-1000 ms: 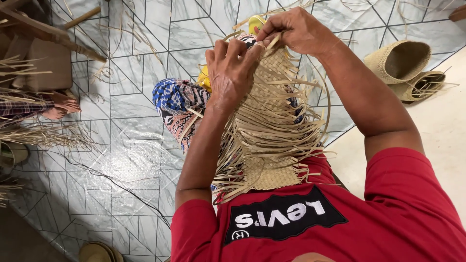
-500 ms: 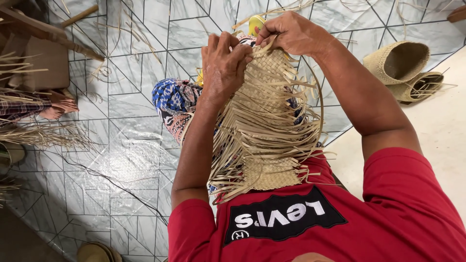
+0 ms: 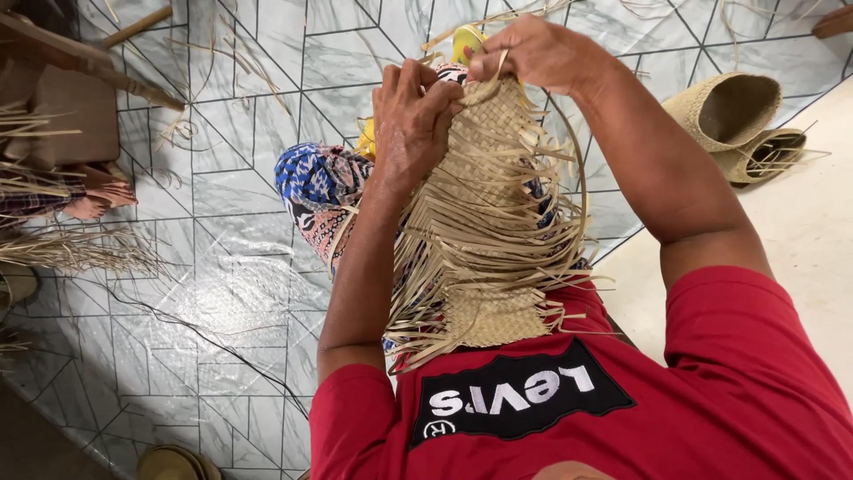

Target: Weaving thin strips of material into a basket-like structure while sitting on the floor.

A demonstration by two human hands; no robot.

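Grey geometric-pattern floor [image 3: 222,293] fills background; woven straw piece [image 3: 498,231] lies over lap, reaching from red shirt [image 3: 622,400] out to both hands, loose strands hanging off its left and right edges. Left hand [image 3: 413,120] clamped over far left edge, fingers curled tight on weave. Right hand [image 3: 533,53] at far tip, pinching one strand. Patterned cloth [image 3: 315,191] just left of weave. Two woven baskets [image 3: 746,124] far right, well apart. Dry straw bundle [image 3: 80,249] left

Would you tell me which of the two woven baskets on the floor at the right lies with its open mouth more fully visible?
The larger basket, farther away; the smaller basket shows less.
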